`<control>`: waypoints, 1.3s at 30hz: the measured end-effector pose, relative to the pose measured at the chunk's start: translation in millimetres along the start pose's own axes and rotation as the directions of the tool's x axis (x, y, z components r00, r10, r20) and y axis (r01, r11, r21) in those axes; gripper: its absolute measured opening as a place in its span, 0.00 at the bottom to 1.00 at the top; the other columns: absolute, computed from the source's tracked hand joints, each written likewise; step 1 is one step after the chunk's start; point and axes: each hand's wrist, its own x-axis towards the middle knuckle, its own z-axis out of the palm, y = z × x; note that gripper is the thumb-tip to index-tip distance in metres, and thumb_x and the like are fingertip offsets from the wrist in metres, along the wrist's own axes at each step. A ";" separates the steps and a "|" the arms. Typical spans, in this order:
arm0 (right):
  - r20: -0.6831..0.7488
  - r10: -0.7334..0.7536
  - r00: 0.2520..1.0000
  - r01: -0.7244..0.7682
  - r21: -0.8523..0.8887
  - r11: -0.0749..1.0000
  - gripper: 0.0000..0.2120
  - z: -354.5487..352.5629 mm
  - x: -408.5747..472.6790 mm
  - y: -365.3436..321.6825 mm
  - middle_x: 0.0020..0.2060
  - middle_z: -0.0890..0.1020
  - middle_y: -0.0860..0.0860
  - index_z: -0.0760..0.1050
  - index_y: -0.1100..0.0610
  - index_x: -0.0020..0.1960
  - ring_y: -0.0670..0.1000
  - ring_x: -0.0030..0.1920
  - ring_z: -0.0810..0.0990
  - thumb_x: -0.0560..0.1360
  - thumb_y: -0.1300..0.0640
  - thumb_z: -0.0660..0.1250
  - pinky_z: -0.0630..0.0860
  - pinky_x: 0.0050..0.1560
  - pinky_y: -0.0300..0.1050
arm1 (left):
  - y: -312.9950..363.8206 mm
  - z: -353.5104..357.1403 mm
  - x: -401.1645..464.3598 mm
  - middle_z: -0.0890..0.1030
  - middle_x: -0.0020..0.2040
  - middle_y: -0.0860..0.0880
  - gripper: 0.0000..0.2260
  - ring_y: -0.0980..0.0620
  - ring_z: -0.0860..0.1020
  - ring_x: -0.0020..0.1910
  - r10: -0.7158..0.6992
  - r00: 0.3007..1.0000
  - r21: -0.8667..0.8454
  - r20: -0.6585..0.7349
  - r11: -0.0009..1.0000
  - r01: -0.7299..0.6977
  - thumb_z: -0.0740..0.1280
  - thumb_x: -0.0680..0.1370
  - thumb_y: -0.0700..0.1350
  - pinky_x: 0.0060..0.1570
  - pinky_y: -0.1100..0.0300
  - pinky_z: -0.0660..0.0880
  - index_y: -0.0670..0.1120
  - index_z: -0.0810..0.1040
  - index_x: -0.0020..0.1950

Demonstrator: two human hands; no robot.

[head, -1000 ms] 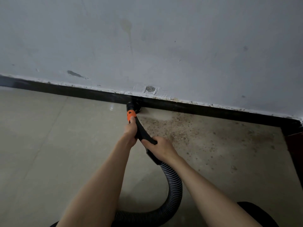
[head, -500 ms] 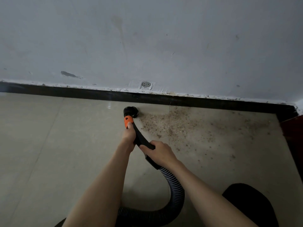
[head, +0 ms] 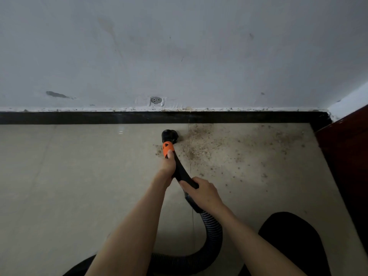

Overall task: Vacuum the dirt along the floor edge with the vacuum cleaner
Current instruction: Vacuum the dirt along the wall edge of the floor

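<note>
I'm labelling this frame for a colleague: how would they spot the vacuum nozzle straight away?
Find the black skirting board along the foot of the grey wall. On the beige floor tile just below it, at the left edge of the scattered dirt, sits the vacuum nozzle: a round black head, the only part with an orange collar behind it.

Your left hand (head: 168, 165) grips the black wand (head: 182, 172) below its orange collar (head: 167, 148); your right hand (head: 203, 193) holds it lower, above the ribbed hose (head: 213, 230); round nozzle (head: 169, 135) on tile floor (head: 59, 186), near black skirting (head: 79, 117); dirt (head: 219, 144) scattered rightward.
</note>
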 end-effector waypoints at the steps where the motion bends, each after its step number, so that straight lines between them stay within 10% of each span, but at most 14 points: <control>1: -0.011 0.013 1.000 -0.012 0.017 1.000 0.18 -2.5 -1.6 3.0 0.31 0.77 0.46 0.71 0.48 0.37 0.47 0.32 0.76 0.75 0.36 0.62 0.68 0.32 0.40 | 0.5 5.4 -1.2 0.73 0.64 0.36 0.27 0.38 0.74 0.62 0.005 1.000 0.019 0.014 1.000 -0.005 0.49 0.83 0.56 0.63 0.45 0.71 0.36 0.65 0.70; 16: -0.062 0.071 0.996 -0.064 0.107 0.992 0.18 -2.8 -1.0 8.6 0.34 0.81 0.48 0.74 0.49 0.39 0.48 0.36 0.79 0.74 0.35 0.62 0.71 0.35 0.41 | 8.0 10.5 3.4 0.72 0.53 0.40 0.25 0.44 0.74 0.46 -0.050 0.981 0.004 0.189 0.999 0.050 0.52 0.83 0.55 0.53 0.49 0.74 0.35 0.64 0.69; 39: 0.167 -0.057 0.984 0.067 -0.056 0.996 0.21 25.8 -7.0 -29.5 0.33 0.80 0.47 0.75 0.53 0.40 0.49 0.36 0.81 0.76 0.36 0.61 0.75 0.38 0.44 | -16.7 -64.7 -8.2 0.73 0.56 0.39 0.26 0.43 0.75 0.49 -0.037 0.999 -0.118 0.006 0.992 0.037 0.52 0.83 0.54 0.45 0.53 0.72 0.34 0.62 0.69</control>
